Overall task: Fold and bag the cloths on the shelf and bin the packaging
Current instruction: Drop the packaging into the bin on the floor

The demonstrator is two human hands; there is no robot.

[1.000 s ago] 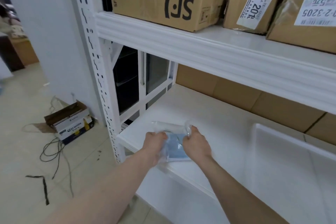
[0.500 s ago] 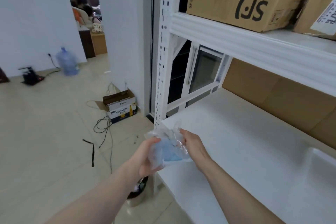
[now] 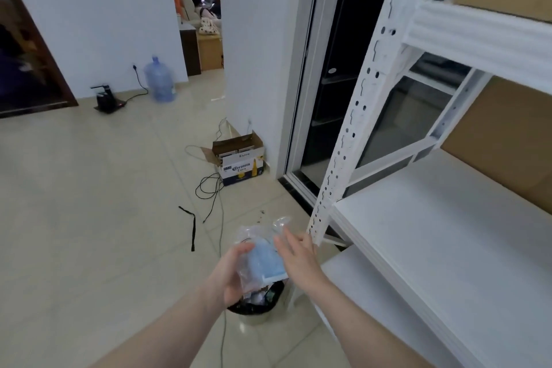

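Upright, bagged cloth (image 3: 264,260) in left hand (image 3: 231,273) above bin (image 3: 254,308)

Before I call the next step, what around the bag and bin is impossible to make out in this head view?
- Bin: the left hand and clear bag cover most of its opening, so its contents are unclear.
- Blue cloth: blurred through the plastic; its fold is unreadable.
- Right hand: motion-blurred; contact with the bag is uncertain.

Our two bare arms reach forward and down, our left hand (image 3: 231,273) curled as if gripping, our right hand (image 3: 298,257) flat, fingers straight
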